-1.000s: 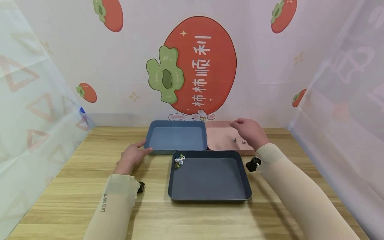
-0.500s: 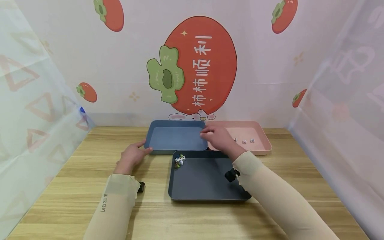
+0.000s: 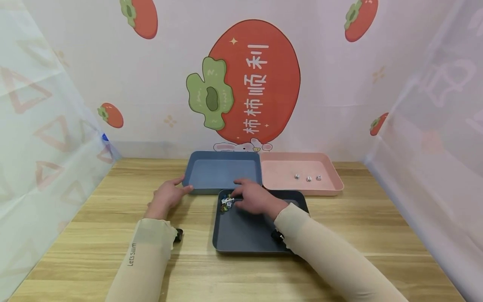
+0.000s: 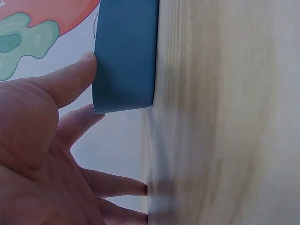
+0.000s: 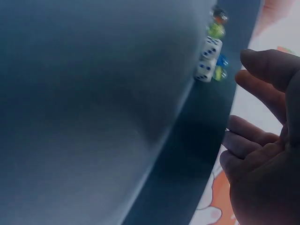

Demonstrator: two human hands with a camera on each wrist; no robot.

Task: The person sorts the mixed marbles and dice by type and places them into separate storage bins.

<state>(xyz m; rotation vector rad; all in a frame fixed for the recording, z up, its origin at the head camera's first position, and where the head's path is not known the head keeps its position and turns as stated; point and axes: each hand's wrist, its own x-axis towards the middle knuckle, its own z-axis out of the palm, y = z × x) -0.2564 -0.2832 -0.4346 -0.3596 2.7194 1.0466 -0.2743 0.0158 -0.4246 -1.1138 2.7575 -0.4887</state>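
Holding fingers of right hand [image 3: 254, 198] apart, pinching nothing, beside white cubic dice [image 5: 205, 70] and colourful glassy marbles [image 5: 216, 31] in dark-grey rectangular tray [image 3: 253, 235], between side edges of counter [image 3: 377, 222]; touching blue rectangular tray [image 3: 219, 172] with spread fingers of left hand [image 3: 167, 196]; possibly risking scattering marbles by pinching among crowded dice.

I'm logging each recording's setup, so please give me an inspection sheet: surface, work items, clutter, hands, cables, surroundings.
Surface: wood-grain table
Work items: dark gray tray with two dice and glassy marbles bunched in its far left corner; three dice in the pink tray; blue tray beside the pink one
Clutter: nothing seen
Left hand: touches the blue tray's left end
Right hand: over the dark gray tray, near the marbles; holds nothing visible
Cables: nothing seen
Surroundings: white backdrop with red fruit prints
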